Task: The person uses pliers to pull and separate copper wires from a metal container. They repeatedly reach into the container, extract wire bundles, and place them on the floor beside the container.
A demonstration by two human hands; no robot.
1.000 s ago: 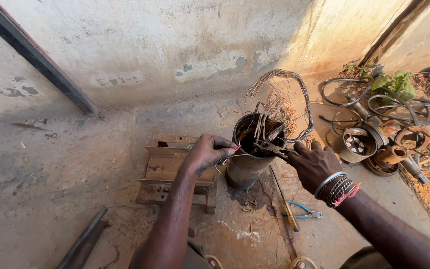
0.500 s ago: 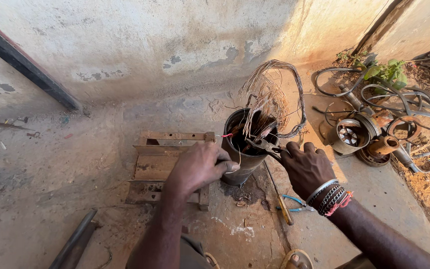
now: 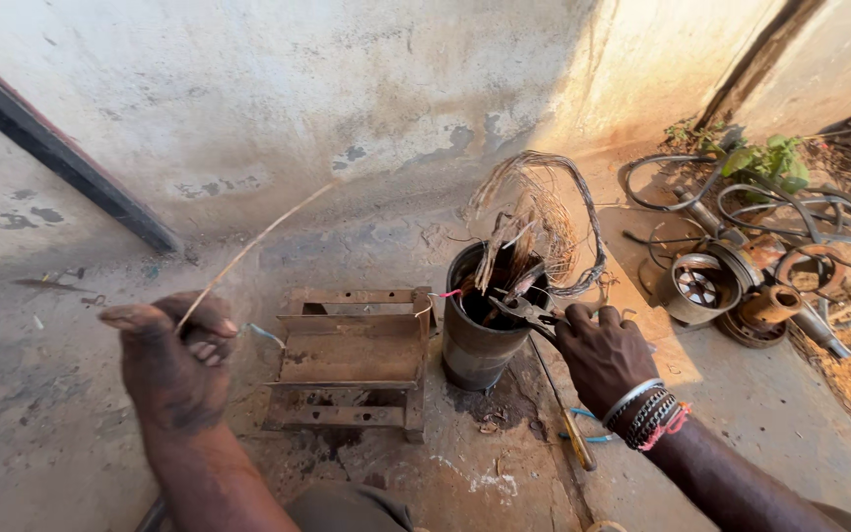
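Both hands grip: the left hand (image 3: 174, 365) pinches a thin wire (image 3: 253, 246) that may whip loose, while the right hand (image 3: 603, 355) clamps pliers (image 3: 524, 313) that could slip off the motor casing (image 3: 480, 340) below.

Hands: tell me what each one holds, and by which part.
The left hand pinches a thin wire strand at its near end. The right hand grips pliers by the handles, their nose at the rim of the motor casing.

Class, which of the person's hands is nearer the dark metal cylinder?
Right. The right hand touches the dark metal cylinder's rim with pliers; the left hand is apart, beyond the wooden stool.
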